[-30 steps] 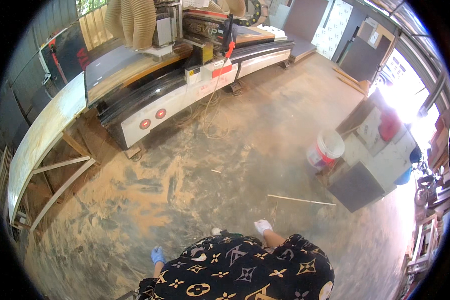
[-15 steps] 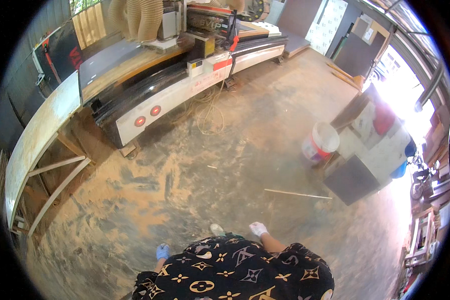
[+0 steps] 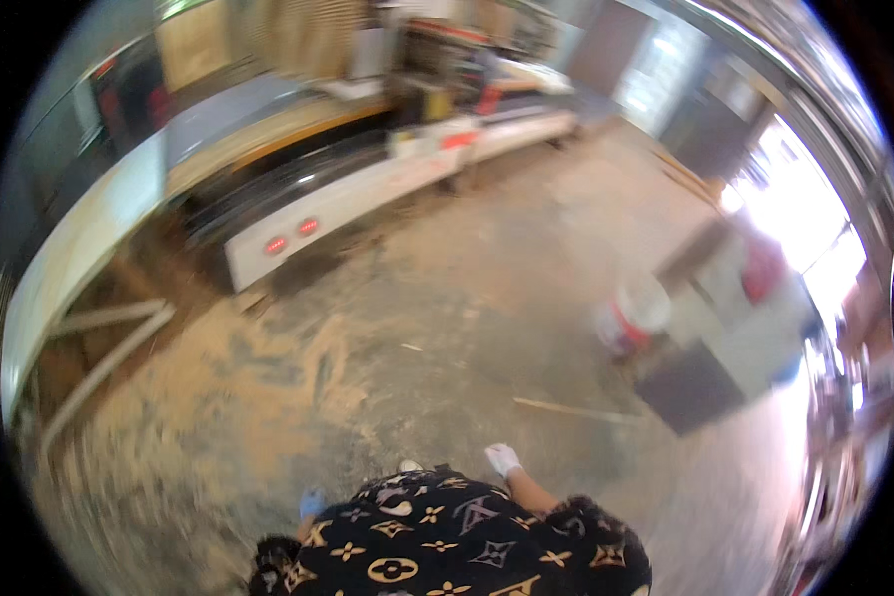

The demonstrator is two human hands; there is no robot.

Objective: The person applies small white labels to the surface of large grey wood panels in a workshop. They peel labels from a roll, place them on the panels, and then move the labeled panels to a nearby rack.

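Note:
My left hand [image 3: 313,500], in a blue glove, hangs low beside my body. Motion blur smears its fingers, and I make out nothing held in it. Farther right, my right hand [image 3: 504,459] wears a white glove and is held out in front of the dark patterned shirt [image 3: 447,541]. Its fingers look loosely curled, with nothing visible in them. Both hands are over the dusty floor [image 3: 437,387], touching no object that I can see. A pale thin strip [image 3: 574,410] lies on the floor beyond my right hand.
A long machine with a white side beam [image 3: 343,223] spans the far left. Nearer stands a pale curved-looking table [image 3: 79,253] on a wooden frame. To the right are a white bucket [image 3: 644,306] and a grey box [image 3: 690,387], with a bright doorway [image 3: 805,189] behind.
The view has shifted slightly and blurred. My right hand appears a little farther left, and my left hand shows less beside the shirt. The shoe tip in front is less visible.

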